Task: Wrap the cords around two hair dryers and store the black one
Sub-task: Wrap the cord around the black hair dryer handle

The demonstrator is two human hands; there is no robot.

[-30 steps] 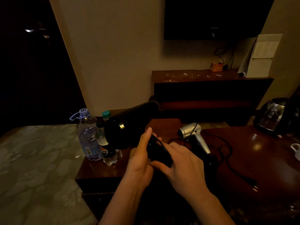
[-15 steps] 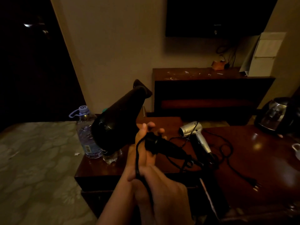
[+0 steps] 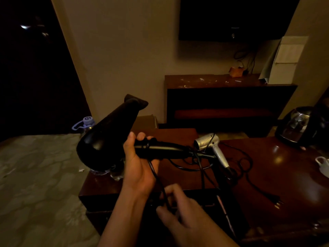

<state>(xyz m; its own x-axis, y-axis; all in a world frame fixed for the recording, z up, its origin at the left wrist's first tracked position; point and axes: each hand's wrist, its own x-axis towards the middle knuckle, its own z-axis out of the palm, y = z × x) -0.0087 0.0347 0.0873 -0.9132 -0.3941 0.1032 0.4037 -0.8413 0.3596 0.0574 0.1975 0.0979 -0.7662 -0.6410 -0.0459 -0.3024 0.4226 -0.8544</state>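
1. The left hand (image 3: 138,168) is gripping the black dryer (image 3: 106,138) at the top of its handle, above the table (image 3: 267,175).
2. The right hand (image 3: 179,213) is pinching its cord (image 3: 156,177); it should probably be keeping the line taut and laying turns side by side.
3. Bottles (image 3: 85,122) are standing behind the dryer.
4. The silver dryer (image 3: 211,148) is lying unwrapped to the right, its loose cord (image 3: 249,177) possibly snagging.

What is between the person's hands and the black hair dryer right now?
Nothing visible. The left hand already grips the black hair dryer by its handle, and the right hand pinches its cord just below. The silver dryer lies apart on the table.
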